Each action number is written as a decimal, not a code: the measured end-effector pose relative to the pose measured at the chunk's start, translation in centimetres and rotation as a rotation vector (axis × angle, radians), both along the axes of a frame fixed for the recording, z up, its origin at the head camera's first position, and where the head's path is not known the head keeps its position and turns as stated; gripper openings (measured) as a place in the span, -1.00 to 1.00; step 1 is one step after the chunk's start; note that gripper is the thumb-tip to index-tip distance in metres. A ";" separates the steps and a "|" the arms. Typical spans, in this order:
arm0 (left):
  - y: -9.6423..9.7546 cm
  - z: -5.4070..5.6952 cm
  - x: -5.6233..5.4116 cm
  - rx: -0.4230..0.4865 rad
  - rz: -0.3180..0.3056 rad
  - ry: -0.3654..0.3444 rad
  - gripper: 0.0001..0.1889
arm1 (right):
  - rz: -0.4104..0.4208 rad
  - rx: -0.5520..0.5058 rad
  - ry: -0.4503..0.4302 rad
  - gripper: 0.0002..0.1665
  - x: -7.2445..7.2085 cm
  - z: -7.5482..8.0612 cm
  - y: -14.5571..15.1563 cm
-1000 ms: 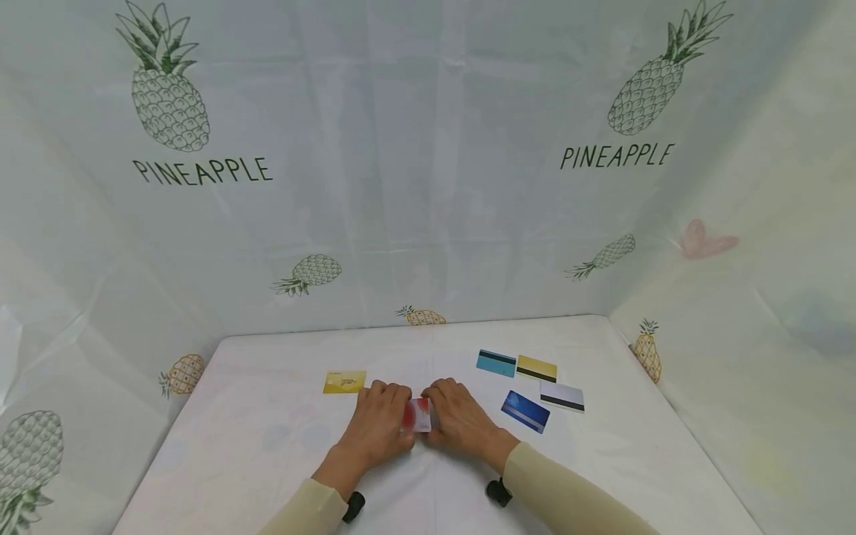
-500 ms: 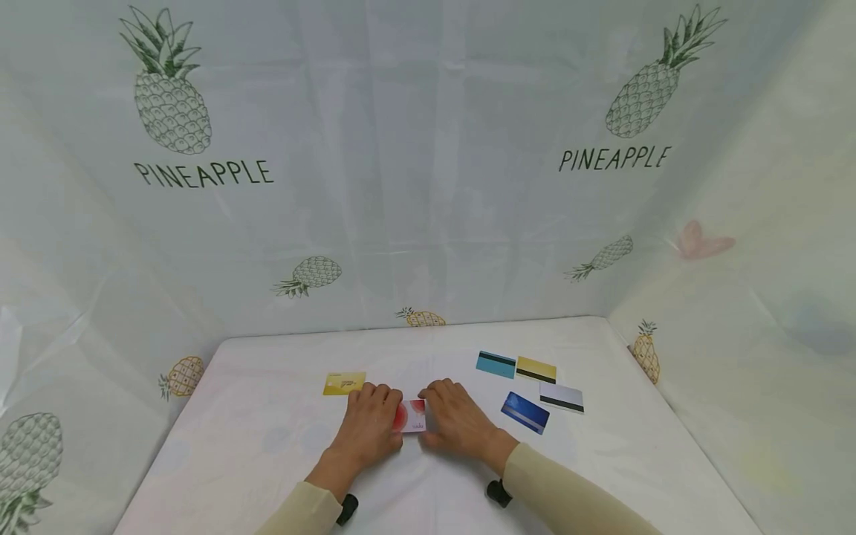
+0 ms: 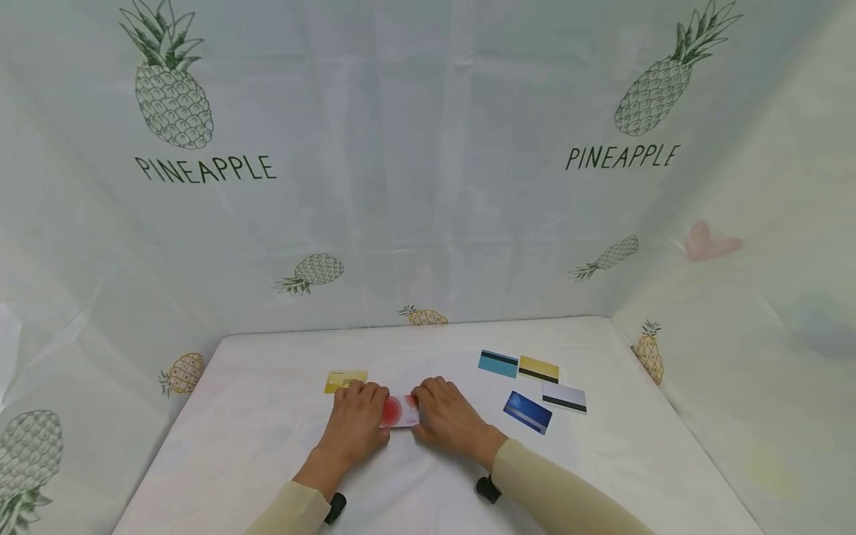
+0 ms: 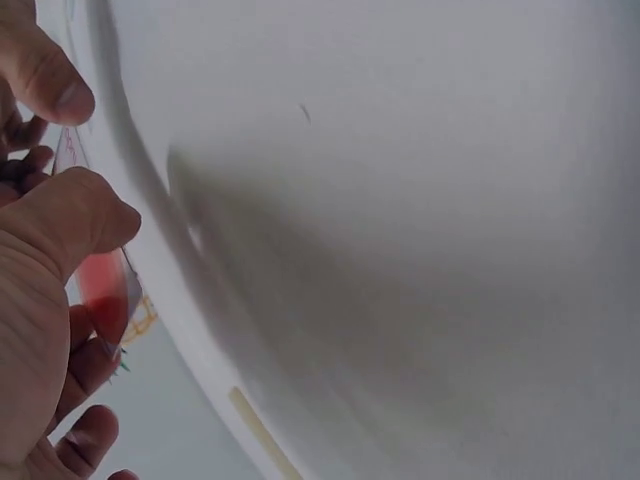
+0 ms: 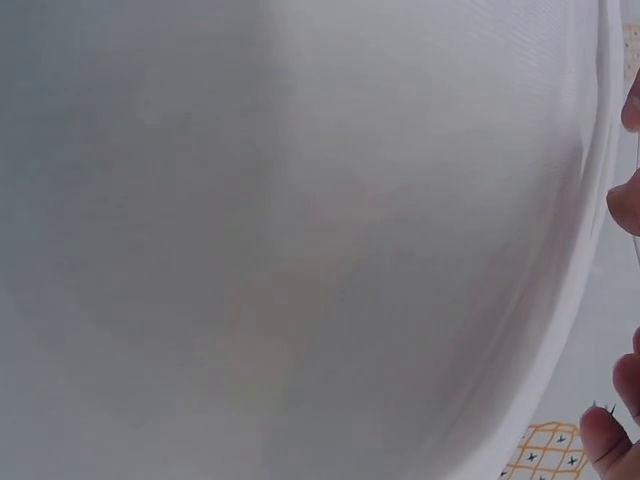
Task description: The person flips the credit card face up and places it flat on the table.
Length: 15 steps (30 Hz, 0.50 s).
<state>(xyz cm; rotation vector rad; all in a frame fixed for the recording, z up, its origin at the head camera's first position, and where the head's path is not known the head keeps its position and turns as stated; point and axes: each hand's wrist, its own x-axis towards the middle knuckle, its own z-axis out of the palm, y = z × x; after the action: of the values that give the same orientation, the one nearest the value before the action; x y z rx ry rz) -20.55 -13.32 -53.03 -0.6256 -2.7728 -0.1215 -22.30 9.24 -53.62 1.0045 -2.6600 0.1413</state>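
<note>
In the head view a white card with red circles is held between both hands near the middle of the table. The left hand grips its left end; in the left wrist view its thumb lies over the card with fingers behind. At the card's other end, the right hand pinches the edge, its thumb showing at the border of the right wrist view. Just beyond the left knuckles lies a yellow card, partly covered by that hand.
To the right on the white tabletop lie a teal card, a gold card with a black stripe, a pale lilac card and a blue card. A pineapple-print sheet hangs behind and around the table.
Both hands and the red-and-white card have shifted left, the left hand moving farther. More of the card now shows between them, and the left hand now covers part of the yellow card.
</note>
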 end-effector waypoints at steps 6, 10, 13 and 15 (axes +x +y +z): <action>-0.9 0.0 -0.3 -0.037 0.000 0.030 -0.42 | 0.005 0.002 0.017 -0.47 -0.8 -0.2 -1.2; -1.3 -0.1 -0.5 -0.039 0.008 0.001 -0.43 | -0.002 0.023 -0.017 -0.51 -1.0 -0.5 -1.8; -1.5 -0.3 -0.6 -0.039 0.015 -0.030 -0.45 | -0.007 0.037 -0.043 -0.52 -1.1 -0.7 -2.1; -1.6 -0.5 -0.7 -0.033 0.015 -0.035 -0.46 | -0.008 0.045 -0.052 -0.52 -1.1 -0.7 -2.2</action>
<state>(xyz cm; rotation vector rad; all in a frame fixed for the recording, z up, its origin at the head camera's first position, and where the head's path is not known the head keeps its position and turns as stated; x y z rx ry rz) -21.21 -14.90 -53.51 -0.6170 -2.8184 -0.0842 -23.43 7.02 -54.35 1.0174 -2.7257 0.1075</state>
